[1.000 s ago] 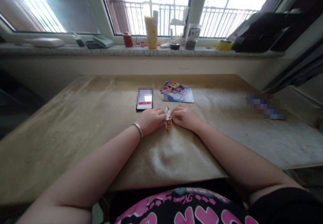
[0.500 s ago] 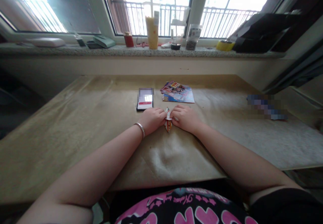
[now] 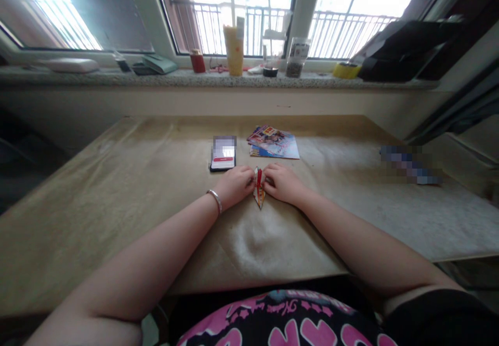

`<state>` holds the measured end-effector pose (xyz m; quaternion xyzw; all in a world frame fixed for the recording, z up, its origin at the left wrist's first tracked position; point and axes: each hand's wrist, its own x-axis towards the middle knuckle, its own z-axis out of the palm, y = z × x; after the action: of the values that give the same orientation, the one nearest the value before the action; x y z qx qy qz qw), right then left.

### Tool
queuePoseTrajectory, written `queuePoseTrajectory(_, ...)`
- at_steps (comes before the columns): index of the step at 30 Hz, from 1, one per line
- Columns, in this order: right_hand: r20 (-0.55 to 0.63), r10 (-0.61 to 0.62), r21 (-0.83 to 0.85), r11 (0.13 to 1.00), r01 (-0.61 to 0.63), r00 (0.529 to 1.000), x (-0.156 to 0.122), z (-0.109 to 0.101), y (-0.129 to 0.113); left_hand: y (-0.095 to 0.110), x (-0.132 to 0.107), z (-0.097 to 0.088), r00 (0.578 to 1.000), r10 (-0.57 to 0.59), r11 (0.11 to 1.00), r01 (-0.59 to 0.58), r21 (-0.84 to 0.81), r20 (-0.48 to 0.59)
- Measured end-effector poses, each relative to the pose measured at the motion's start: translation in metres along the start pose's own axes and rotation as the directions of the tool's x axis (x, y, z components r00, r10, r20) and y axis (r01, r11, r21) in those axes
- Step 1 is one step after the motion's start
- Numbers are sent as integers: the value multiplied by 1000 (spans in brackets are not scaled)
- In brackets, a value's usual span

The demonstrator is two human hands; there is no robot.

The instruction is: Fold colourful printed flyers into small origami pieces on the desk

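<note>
A small piece of folded printed paper point(image 3: 259, 192), narrow and pointed at its near end, lies between my hands on the table. Red, white and orange show on it. My left hand point(image 3: 237, 183) pinches its left side, and a silver bracelet circles that wrist. From the other side my right hand point(image 3: 284, 182) grips the paper's right edge with curled fingers. Both sets of fingertips are partly hidden. Just beyond my left hand lies a phone point(image 3: 223, 159) with a lit, blurred screen. Several colourful printed sheets point(image 3: 278, 145) are stacked beyond my right hand.
A brownish cloth covers the table point(image 3: 136, 179). Toward the right edge lies a blurred bluish item point(image 3: 409, 165). Along the stone windowsill point(image 3: 156, 79) stand a yellow cup point(image 3: 234, 52), a red jar point(image 3: 197, 61), a roll of yellow tape point(image 3: 346, 70) and a black bag point(image 3: 397, 52).
The folded paper has opened out along its middle, so a red strip now shows where white was. My fingers have drawn slightly apart along its sides.
</note>
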<state>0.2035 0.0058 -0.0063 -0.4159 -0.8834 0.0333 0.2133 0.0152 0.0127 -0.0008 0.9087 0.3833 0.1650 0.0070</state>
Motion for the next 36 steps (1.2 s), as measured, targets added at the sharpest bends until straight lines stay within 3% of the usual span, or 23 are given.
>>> queuePoseTrajectory(11, -62, 188, 182, 968, -174, 980, 6, 8, 5, -1, 3, 4, 990, -139, 984, 137, -115, -13)
queuePoseTrajectory(31, -76, 291, 61, 956, -287, 954, 6, 7, 2, 1, 2, -2, 979, -202, 979, 203, -32, 27)
queuePoseTrajectory(36, -78, 334, 60, 942, -330, 939, 6, 4, 1, -3, -5, -6, 990, -137, 990, 138, -27, 30)
